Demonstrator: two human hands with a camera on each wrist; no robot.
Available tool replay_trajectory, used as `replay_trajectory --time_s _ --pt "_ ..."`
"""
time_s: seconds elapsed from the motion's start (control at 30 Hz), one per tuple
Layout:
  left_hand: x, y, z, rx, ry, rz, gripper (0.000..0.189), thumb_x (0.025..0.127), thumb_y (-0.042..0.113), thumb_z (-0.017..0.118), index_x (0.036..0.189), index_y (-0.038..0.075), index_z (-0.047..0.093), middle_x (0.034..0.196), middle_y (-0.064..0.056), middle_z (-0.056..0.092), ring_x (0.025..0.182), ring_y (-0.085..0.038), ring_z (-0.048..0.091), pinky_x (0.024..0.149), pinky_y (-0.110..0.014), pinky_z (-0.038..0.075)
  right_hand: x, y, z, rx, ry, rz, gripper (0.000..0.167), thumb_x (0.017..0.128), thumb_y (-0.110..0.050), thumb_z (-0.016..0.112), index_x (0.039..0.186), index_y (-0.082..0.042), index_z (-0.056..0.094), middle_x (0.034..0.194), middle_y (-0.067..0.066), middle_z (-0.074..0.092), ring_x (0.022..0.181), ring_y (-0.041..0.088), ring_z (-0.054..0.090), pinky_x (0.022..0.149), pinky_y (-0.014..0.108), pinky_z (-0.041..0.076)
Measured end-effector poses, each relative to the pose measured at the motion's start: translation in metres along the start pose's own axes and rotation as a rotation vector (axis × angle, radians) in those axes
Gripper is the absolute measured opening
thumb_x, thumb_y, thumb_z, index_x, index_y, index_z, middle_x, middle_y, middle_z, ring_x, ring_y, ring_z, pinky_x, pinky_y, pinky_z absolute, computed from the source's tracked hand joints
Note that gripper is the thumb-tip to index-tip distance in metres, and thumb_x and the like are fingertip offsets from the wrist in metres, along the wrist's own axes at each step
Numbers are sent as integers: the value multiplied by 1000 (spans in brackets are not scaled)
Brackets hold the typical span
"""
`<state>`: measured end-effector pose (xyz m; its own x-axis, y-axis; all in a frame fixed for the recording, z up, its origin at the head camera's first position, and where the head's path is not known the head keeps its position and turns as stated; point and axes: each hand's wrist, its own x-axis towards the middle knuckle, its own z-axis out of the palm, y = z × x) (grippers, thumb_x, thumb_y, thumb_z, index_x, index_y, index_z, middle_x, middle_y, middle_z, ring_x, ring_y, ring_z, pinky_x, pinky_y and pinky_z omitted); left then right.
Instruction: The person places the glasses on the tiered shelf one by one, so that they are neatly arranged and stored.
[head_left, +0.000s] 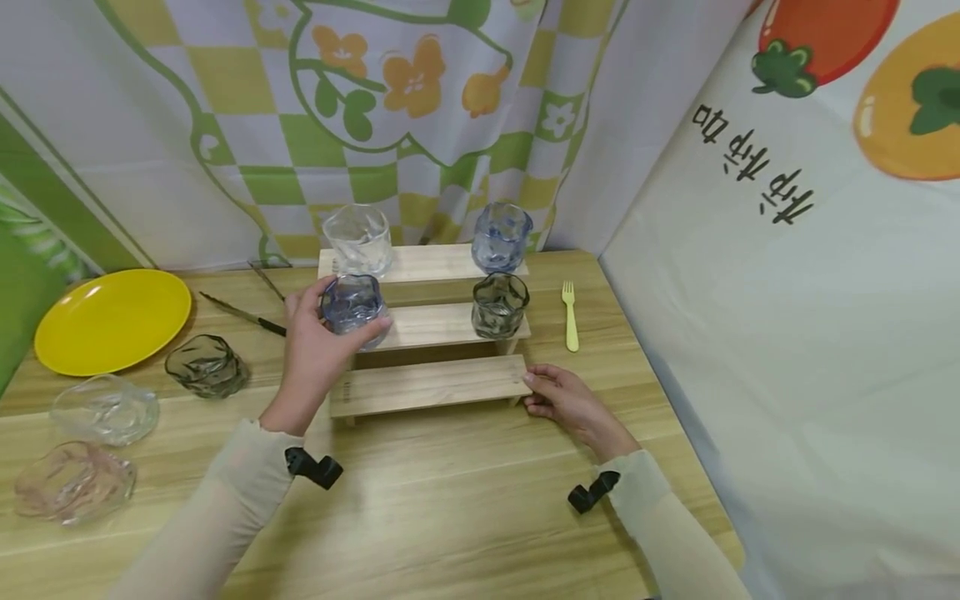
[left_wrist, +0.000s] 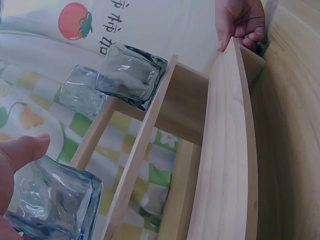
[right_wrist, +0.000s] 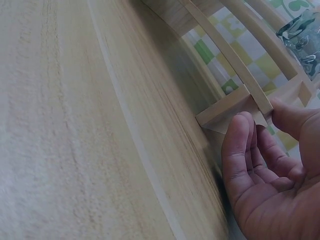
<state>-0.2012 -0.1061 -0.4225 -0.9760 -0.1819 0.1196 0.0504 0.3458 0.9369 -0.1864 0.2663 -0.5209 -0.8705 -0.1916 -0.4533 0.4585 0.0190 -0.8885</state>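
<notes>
My left hand [head_left: 311, 337] grips a blue glass cup [head_left: 351, 304] by its sides, thumb and fingers spread around it. The cup is at the left end of the middle step of a wooden three-step stand [head_left: 435, 385]; whether its base touches the step is hard to tell. At the right end of the lowest step, my right hand [head_left: 566, 404] holds the board's corner, thumb at the edge and fingers curled beneath. A smoky grey glass cup [head_left: 500, 307] stands on the middle step's right end. On the top step are a clear glass cup [head_left: 360, 242] and another blue glass cup [head_left: 502, 237].
Left on the table lie a yellow plate [head_left: 112, 321], dark thin utensils [head_left: 243, 314], a grey glass cup [head_left: 207, 367], a clear one [head_left: 107, 410] and a pink one [head_left: 75, 483]. A pale yellow fork [head_left: 570, 317] lies right of the stand. Patterned curtain [head_left: 247, 108] hangs behind.
</notes>
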Motion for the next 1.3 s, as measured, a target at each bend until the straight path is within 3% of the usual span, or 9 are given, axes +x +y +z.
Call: replay_trajectory --time_s 0.5,0.77,0.9,1.07,1.17,1.3 --pt "-1 -7 8 -65 46 22 99 73 31 95 154 8 42 135 -13 32 124 -28 40 103 -44 44 3 0 1 -1 -6 1 46 105 -20 59 142 4 44 111 13 57 87 20 61 77 31 57" --pt "-3 -9 10 -71 9 59 100 75 29 93 156 12 36 138 -17 30 125 -31 39 103 -48 41 3 1 1 -3 5 0 50 106 -21 59 144 5 41 111 13 58 88 20 62 77 31 57" --pt "-6 -13 7 -79 -25 110 104 77 29 92 157 15 29 142 -15 29 128 -29 36 105 -48 38 1 2 0 1 8 -5 49 105 -21 59 143 5 42 112 13 59 90 21 62 78 31 57" --pt "-13 -22 -11 -58 -11 189 93 85 26 86 156 11 29 145 -14 32 131 -29 33 109 -49 32 1 5 -1 4 -3 -1 50 105 -22 60 143 5 42 114 14 58 92 22 62 79 31 57" --pt "-15 -31 -30 -43 55 219 75 93 22 78 152 6 35 144 -15 37 130 -29 36 109 -48 32 1 6 -1 0 0 -4 50 105 -22 61 143 5 43 114 14 58 93 23 62 79 31 57" --pt "-16 -48 -62 20 152 185 61 97 21 71 148 2 42 141 -16 40 127 -27 36 107 -43 30 2 5 -1 4 6 -16 49 105 -21 61 143 5 43 113 13 59 92 24 63 78 30 58"
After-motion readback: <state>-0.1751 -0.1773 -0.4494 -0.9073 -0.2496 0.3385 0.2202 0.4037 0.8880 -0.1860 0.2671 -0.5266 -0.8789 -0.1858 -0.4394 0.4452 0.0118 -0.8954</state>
